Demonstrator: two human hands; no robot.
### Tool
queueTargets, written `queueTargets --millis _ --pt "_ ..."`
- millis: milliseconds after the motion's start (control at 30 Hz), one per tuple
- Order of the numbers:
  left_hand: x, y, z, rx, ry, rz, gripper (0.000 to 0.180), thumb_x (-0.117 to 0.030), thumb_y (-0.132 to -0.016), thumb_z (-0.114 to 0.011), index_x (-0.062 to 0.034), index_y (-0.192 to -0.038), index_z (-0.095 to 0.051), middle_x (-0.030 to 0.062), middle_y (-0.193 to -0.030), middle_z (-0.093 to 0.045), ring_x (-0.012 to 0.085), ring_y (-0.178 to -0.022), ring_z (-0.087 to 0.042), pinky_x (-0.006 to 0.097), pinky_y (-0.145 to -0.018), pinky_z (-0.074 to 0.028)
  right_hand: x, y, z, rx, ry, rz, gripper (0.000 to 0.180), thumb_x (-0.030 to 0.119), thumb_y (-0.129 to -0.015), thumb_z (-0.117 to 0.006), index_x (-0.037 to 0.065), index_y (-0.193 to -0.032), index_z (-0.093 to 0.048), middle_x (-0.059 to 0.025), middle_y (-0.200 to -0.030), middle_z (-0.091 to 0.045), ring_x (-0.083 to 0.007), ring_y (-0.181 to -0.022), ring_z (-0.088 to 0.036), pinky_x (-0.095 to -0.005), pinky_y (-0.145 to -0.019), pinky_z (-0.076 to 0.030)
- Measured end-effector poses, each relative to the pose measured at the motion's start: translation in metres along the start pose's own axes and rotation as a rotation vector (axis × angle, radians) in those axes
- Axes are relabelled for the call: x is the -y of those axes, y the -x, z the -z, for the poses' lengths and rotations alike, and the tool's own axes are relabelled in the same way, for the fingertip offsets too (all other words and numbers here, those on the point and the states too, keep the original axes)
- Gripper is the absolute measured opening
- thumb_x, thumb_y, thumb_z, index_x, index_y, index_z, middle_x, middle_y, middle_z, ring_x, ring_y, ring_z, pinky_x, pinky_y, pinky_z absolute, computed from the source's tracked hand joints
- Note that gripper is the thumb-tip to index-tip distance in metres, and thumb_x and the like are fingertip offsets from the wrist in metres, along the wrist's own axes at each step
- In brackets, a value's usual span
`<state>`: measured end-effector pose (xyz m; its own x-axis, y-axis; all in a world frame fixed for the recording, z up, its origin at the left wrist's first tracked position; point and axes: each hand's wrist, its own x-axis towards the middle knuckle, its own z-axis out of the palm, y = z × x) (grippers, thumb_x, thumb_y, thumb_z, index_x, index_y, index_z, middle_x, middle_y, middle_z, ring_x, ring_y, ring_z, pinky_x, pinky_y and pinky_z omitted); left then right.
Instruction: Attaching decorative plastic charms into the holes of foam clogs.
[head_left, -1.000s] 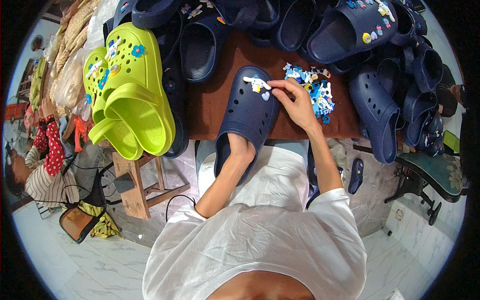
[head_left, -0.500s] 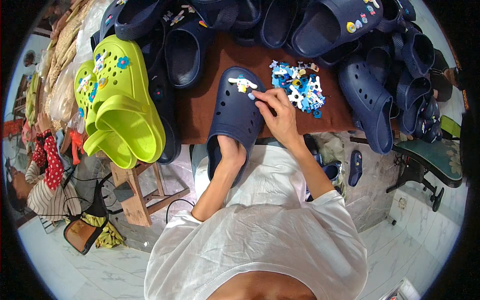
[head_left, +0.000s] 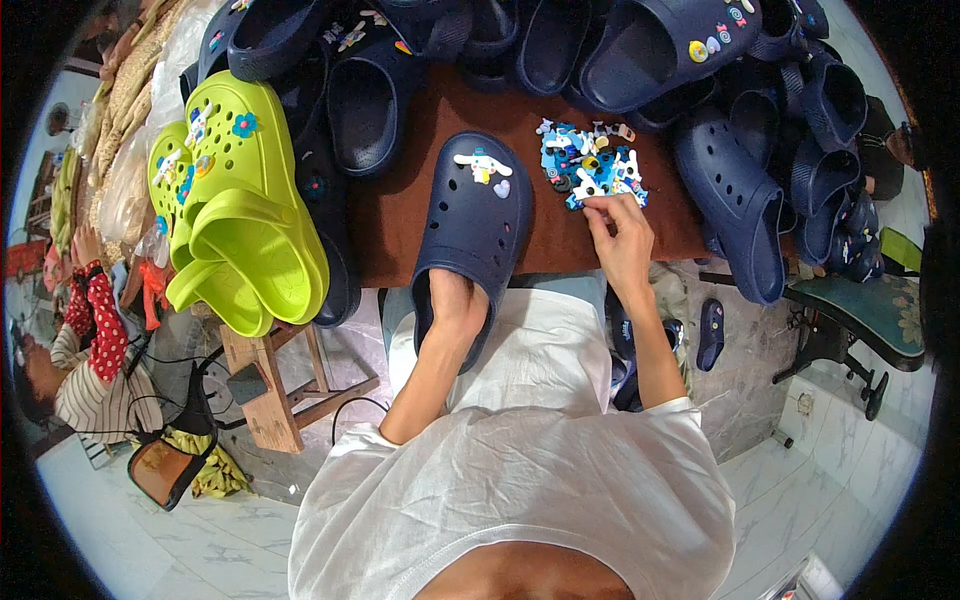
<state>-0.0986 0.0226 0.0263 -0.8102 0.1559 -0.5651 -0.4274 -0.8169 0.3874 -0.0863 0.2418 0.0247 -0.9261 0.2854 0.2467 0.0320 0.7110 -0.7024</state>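
A navy clog [head_left: 468, 220] lies toe away from me at the near edge of the brown-covered table. My left hand [head_left: 456, 298] is inside its heel opening, the fingers hidden by the upper. On the clog's toe sit a white long-eared character charm [head_left: 482, 166] and, just below it, a small pale lilac heart charm [head_left: 501, 188]. To the right lies a heap of blue, white and black shoe charms [head_left: 590, 160]. My right hand [head_left: 624, 235] is at the heap's near edge, thumb and fingers drawn together; whatever is between the tips is too small to make out.
Lime-green clogs [head_left: 250, 190] with charms stand at the table's left edge. Several navy clogs [head_left: 735, 200] are piled along the back and right. A wooden stand [head_left: 262, 400] is below left, a chair [head_left: 860, 315] at right. Another person's dotted sleeve [head_left: 105, 315] shows far left.
My right hand has left the clog's toe and moved right to the charm heap. The lilac heart it was touching now sits on the clog. My left hand stays inside the clog.
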Motion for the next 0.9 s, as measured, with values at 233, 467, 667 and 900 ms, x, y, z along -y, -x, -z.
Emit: queueTargets --millis 233,467,667,900 --pt "-0.003 0.006 -0.006 -0.076 -0.030 0.007 0.043 -0.027 -0.103 -0.039 -0.0007 -0.137 -0.049 0.0139 -0.140 -0.053 0.0284 -0.126 -0.053 0.042 -0.108 -0.043 0.004 0.000 -0.008 -0.012 0.224 0.103 0.022 0.015 -0.081 -0.074 0.005 -0.100 -0.069 -0.0103 -0.090 -0.059 -0.0307 -0.087 -0.062 -0.0402 -0.073 -0.049" --pt "0.001 0.010 0.007 0.006 -0.062 -0.010 0.043 -0.023 -0.103 -0.037 0.0007 -0.137 -0.048 0.0140 -0.140 -0.053 0.0286 -0.128 -0.051 0.043 -0.112 -0.037 0.000 -0.011 -0.004 0.026 0.237 0.176 0.021 0.008 -0.084 -0.068 0.009 -0.105 -0.070 -0.0109 -0.088 -0.056 -0.0304 -0.082 -0.060 -0.0410 -0.071 -0.048" --pt "0.002 0.014 0.007 0.003 -0.104 0.001 0.042 -0.022 -0.103 -0.037 0.0019 -0.136 -0.048 0.0132 -0.140 -0.053 0.0270 -0.127 -0.051 0.041 -0.112 -0.037 0.004 -0.020 0.002 0.144 0.281 0.243 0.019 0.005 -0.083 -0.067 0.010 -0.101 -0.071 -0.0104 -0.086 -0.054 -0.0294 -0.080 -0.060 -0.0416 -0.070 -0.048" --pt "0.001 0.018 0.013 0.064 -0.187 -0.021 0.041 -0.021 -0.103 -0.039 0.0023 -0.135 -0.049 0.0115 -0.136 -0.056 0.0239 -0.124 -0.053 0.037 -0.110 -0.039 0.010 -0.024 0.000 0.093 0.045 0.109 0.011 0.010 -0.083 -0.071 0.005 -0.093 -0.067 -0.0091 -0.091 -0.057 -0.0274 -0.081 -0.060 -0.0375 -0.069 -0.048"
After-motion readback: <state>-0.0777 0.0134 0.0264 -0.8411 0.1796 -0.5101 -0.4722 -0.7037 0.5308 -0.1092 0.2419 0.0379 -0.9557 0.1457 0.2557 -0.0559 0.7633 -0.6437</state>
